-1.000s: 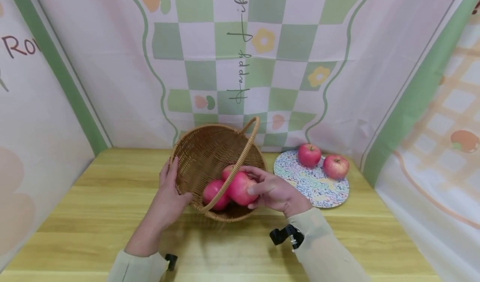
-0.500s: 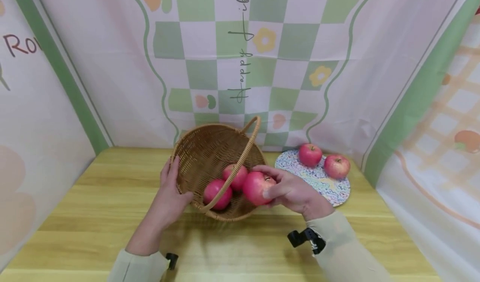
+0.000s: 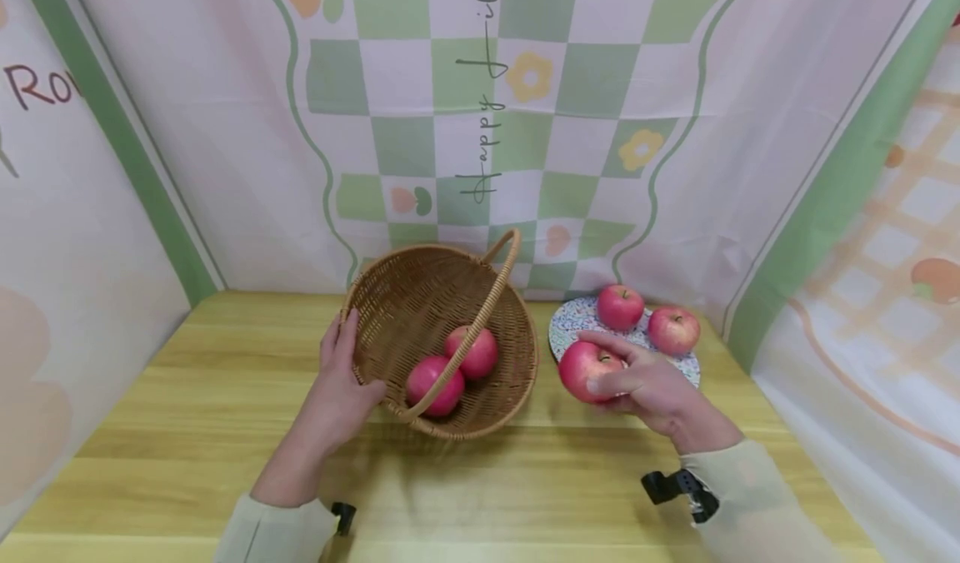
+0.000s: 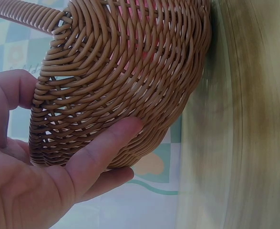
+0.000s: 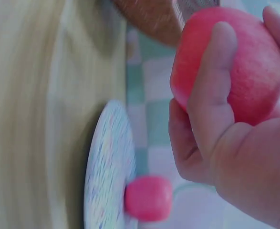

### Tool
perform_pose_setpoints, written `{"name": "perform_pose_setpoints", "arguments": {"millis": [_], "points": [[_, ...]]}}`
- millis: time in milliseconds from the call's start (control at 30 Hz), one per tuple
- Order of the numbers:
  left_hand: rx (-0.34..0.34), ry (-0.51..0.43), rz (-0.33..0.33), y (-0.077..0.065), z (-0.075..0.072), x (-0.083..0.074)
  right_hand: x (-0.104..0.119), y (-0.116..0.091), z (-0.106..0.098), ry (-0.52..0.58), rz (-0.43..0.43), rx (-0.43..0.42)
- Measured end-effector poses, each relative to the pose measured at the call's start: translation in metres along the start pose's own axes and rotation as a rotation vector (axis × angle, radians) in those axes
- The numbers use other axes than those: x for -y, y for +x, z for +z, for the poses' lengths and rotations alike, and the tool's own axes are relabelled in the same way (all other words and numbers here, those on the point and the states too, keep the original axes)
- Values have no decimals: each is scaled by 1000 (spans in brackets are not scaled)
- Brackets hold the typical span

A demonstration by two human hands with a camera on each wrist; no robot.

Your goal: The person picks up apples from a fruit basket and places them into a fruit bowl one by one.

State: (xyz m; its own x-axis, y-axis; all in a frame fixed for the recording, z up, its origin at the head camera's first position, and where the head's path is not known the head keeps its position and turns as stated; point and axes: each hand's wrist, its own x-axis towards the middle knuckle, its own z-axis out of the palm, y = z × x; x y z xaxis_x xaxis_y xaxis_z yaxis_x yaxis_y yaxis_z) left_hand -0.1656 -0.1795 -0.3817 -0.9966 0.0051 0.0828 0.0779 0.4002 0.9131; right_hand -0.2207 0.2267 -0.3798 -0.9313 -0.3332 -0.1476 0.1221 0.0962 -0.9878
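Note:
My left hand (image 3: 345,388) grips the left rim of a brown wicker basket (image 3: 408,296), which leans with its mouth toward me. In the left wrist view the thumb and fingers lie around the woven wall (image 4: 111,86). Two red apples (image 3: 435,386) rest inside the basket, partly behind its handle (image 3: 495,288). My right hand (image 3: 648,384) holds another red apple (image 3: 588,371), with fingers and thumb curled around it. That apple is over the near left part of a speckled round plate (image 3: 570,317). Two more apples (image 3: 620,307) sit on the plate.
The wooden table (image 3: 465,496) stretches in front of the basket and plate. A checkered cloth backdrop (image 3: 495,146) hangs behind them, with printed curtains on either side. The basket's handle arches above its opening.
My right hand has lifted an apple out of the basket and carried it right, to the plate. The left hand has stayed on the basket rim.

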Motion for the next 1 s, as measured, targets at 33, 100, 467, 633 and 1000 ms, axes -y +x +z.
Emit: {"name": "perform_pose_setpoints", "arguments": {"millis": [33, 100, 467, 633, 1000], "points": [[-1, 4, 0, 0, 0, 0, -3, -2, -7, -13, 2, -20], [-2, 9, -2, 1, 0, 0, -8, -4, -20, -35, 6, -57], [-12, 35, -16, -1, 1, 0, -36, -10, -87, 16, 59, -189], [-9, 14, -11, -1, 1, -1, -42, -12, -97, -46, 95, -278], [-11, 9, -3, -1, 1, 0, -42, -4, -97, -135, 153, -351]]}}
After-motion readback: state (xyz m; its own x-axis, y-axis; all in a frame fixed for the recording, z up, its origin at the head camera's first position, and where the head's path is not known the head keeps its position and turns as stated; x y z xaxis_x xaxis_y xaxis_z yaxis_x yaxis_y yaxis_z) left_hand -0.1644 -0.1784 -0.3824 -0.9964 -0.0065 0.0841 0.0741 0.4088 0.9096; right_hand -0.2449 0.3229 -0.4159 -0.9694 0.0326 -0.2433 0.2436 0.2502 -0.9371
